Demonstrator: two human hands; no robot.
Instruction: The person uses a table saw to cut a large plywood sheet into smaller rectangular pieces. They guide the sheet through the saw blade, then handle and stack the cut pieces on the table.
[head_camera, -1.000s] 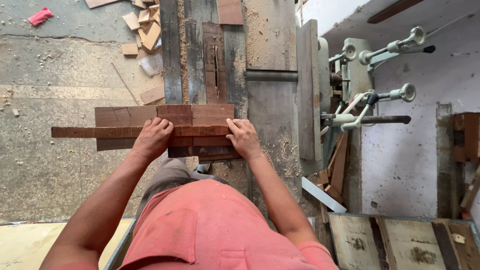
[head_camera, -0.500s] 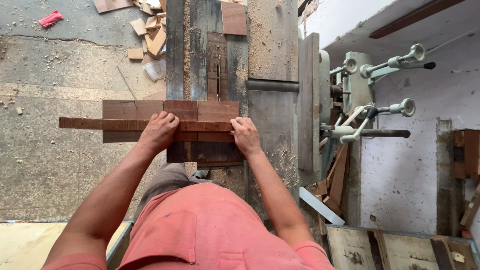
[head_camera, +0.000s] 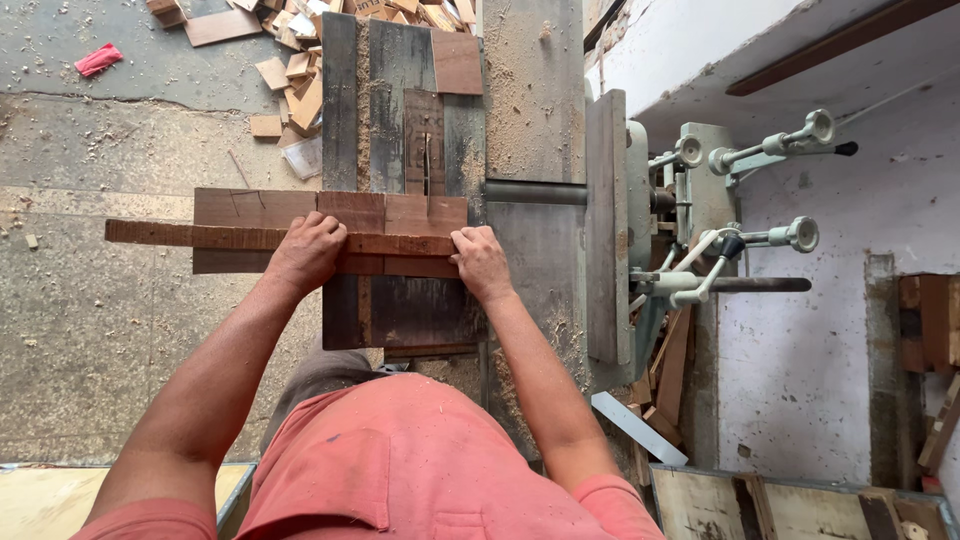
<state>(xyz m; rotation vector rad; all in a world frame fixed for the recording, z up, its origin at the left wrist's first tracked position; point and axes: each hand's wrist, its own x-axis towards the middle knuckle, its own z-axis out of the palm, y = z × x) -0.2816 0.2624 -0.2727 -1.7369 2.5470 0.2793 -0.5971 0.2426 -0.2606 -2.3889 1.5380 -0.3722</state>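
Wood, reddish-brown: a long strip (head_camera: 230, 237) lies across a wider board (head_camera: 330, 212) on the dusty counter (head_camera: 530, 90) of a saw machine. The left hand (head_camera: 306, 251) presses palm-down on the strip, fingers curled over its far edge. The right hand (head_camera: 481, 262) presses flat on the strip's other end, so the hands are well apart, both bearing down on the wood rather than gripping round it. Between the hands and just beyond them a slot (head_camera: 426, 170) runs away in the counter. Right of the right hand stands an upright fence (head_camera: 607, 220), then levers (head_camera: 775, 150). Beyond the left hand, offcuts (head_camera: 300, 80) litter the floor (head_camera: 90, 330).
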